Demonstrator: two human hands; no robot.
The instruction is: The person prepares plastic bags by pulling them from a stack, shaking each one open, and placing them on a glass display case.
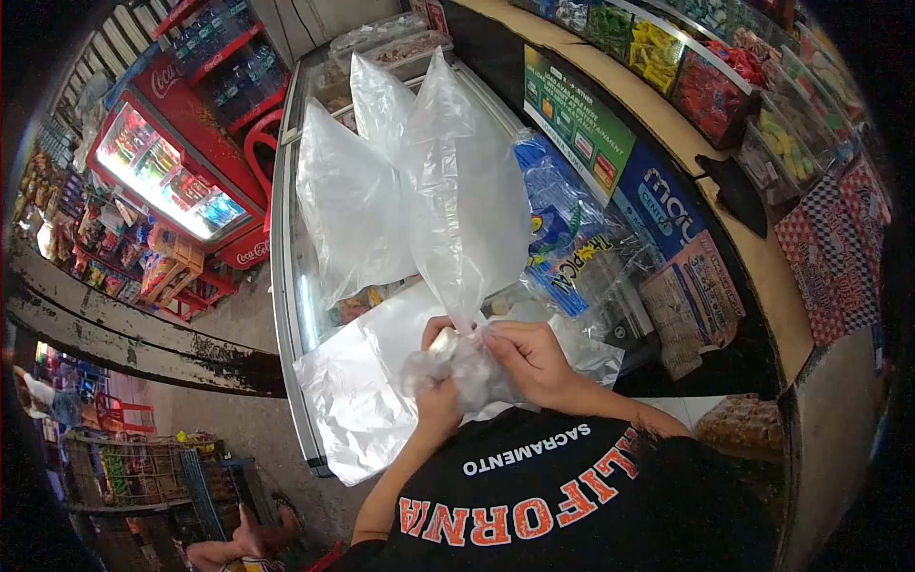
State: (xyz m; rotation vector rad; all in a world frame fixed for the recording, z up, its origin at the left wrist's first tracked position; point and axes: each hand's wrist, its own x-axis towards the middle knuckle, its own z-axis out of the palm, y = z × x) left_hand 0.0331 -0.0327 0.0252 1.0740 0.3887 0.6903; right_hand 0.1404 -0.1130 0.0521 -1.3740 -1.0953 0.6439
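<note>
Wearing a black T-shirt [519, 486] lettered SACRAMENTO, closest to the lens, and working bare-handed over a glass-topped display chest [283, 248]. Pinching the narrowed neck of a puffed-out clear plastic bag [467, 181] between thumb and fingers of the right hand [524, 360]; clasping bunched clear plastic [469, 374] in the left hand [437, 402], just beside and below that neck. Holding the bag above the chest next to what look like two more swollen bags [348, 210], with a silvery plastic sheet [348, 419] spread flat near the left forearm.

Could let the fullness escape through the neck by easing the right-hand pinch too soon. Could split the taut, thin film by pulling too hard at the gather, or by digging in a fingernail. Could catch loose folds of the bunched plastic in the neck, probably leaving a gap for leaks. Could also nudge the neighbouring bags across slick glass, or shove the held one into the TROPICAL-printed packaging [562, 234] at right. Impossible to judge the tightness of the neck from this angle, or the exact contents of the bags.
</note>
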